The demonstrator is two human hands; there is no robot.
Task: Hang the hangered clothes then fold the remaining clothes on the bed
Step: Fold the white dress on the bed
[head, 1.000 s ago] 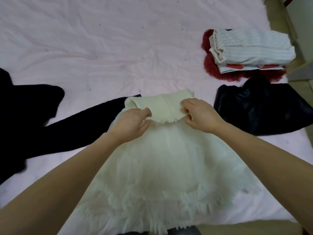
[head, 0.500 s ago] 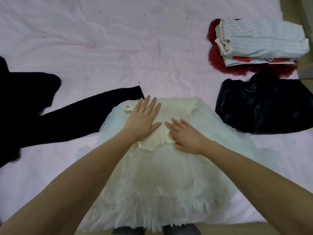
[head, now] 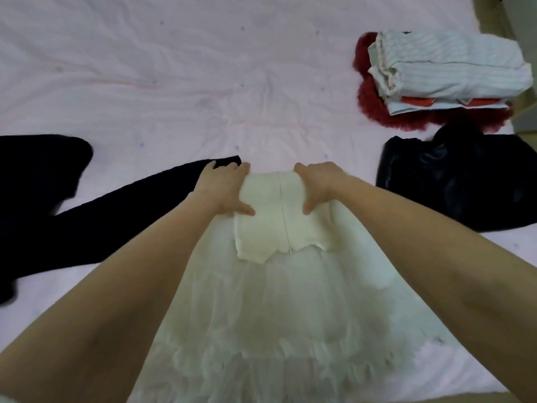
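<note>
Gripping the dress [head: 279, 286] top's far fold, left hand [head: 223, 187] and right hand [head: 319, 184] curled around it; skirt runs straight toward me, both hands equally near.

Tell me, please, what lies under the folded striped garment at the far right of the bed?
Under the striped garment show an orange-and-white folded layer and, beneath that, a fluffy dark red item on the pink bedsheet. How far these extend, or whether more lies between them, is covered.

white dress [head: 279, 286]: sheer matt tulle, knit bodice; bedsheet [head: 174, 68]: wrinkled matt cloth; black garment [head: 459, 181]: glossy
</note>
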